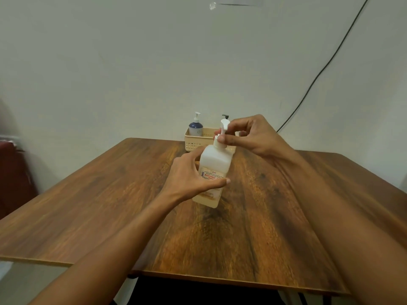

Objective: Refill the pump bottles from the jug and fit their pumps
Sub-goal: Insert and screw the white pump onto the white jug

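Note:
A white square pump bottle (214, 160) with an orange-and-red label is tilted a little above the wooden table (110, 194). My left hand (189, 175) grips its body from the left, thumb across the label. My right hand (251, 134) pinches the white pump (224, 126) at the bottle's neck, where the collar sits on the opening. A blue bottle with a white pump (195, 126) stands in a beige basket (193, 143) at the table's far edge. A black pump head (225, 116) shows behind my right hand; its bottle is hidden. No jug is in view.
The basket sits against the pale wall. A black cable (326, 64) runs down the wall at the right. A dark red object (13, 172) stands left of the table. Bare wood lies around the bottle.

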Demonstrator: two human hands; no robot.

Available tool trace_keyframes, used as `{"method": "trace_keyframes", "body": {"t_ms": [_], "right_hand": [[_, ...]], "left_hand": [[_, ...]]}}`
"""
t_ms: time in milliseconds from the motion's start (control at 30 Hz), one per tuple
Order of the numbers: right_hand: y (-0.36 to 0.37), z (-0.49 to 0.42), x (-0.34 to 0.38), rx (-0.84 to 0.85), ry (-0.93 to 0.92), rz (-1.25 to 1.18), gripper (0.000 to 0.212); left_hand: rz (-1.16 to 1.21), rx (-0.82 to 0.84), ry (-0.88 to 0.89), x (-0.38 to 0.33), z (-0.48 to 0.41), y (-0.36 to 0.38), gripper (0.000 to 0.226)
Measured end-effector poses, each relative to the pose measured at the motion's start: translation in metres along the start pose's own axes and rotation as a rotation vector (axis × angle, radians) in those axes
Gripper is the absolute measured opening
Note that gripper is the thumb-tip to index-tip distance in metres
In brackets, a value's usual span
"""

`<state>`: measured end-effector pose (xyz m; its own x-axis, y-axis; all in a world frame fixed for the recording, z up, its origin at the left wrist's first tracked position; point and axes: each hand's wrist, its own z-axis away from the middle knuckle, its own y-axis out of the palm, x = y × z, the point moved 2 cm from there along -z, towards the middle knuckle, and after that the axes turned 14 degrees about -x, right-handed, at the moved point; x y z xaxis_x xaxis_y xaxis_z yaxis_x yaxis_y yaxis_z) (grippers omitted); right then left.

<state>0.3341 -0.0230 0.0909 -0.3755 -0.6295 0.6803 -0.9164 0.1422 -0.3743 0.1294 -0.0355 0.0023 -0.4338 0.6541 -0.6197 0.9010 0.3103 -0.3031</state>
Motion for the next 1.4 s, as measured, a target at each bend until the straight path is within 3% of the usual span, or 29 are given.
{"method": "trace_keyframes", "body": {"t_ms": [133, 267, 433, 533, 700, 800, 900, 1000, 1167, 1400], "right_hand": [[0.013, 0.011, -0.003, -0.145, -0.017, -0.057, 0.027], [0.014, 0.015, -0.006, -0.153, -0.016, -0.055, 0.030], [-0.008, 0.003, 0.000, 0.081, 0.074, -0.059, 0.047], [-0.011, -0.002, 0.000, 0.177, 0.074, -0.030, 0.038], [-0.003, 0.004, -0.013, -0.065, 0.059, -0.018, 0.034], [0.007, 0.011, -0.015, -0.121, -0.011, -0.036, 0.028], [0.013, 0.013, -0.017, -0.126, -0.011, 0.015, 0.042], [0.003, 0.008, -0.013, -0.028, 0.086, -0.039, 0.061], [-0.008, -0.001, -0.004, 0.137, 0.090, -0.115, 0.030], [-0.003, 0.003, -0.004, -0.116, 0.077, -0.033, 0.032]], "left_hand": [[-0.009, -0.005, 0.011, 0.000, 0.001, 0.003, 0.094], [-0.004, 0.013, -0.006, -0.001, 0.004, 0.005, 0.093], [-0.017, 0.012, -0.016, -0.006, -0.004, 0.002, 0.085], [-0.003, 0.013, -0.017, -0.006, -0.004, 0.002, 0.082], [0.045, 0.042, -0.037, -0.003, 0.000, 0.003, 0.096], [0.032, 0.046, -0.034, -0.001, 0.001, 0.004, 0.096], [0.028, 0.046, -0.018, -0.001, 0.000, 0.005, 0.096], [0.039, 0.038, -0.015, -0.004, -0.003, 0.003, 0.093], [0.015, 0.031, 0.011, -0.006, -0.008, 0.002, 0.087], [0.046, 0.009, 0.029, -0.008, -0.006, 0.005, 0.094]]}}
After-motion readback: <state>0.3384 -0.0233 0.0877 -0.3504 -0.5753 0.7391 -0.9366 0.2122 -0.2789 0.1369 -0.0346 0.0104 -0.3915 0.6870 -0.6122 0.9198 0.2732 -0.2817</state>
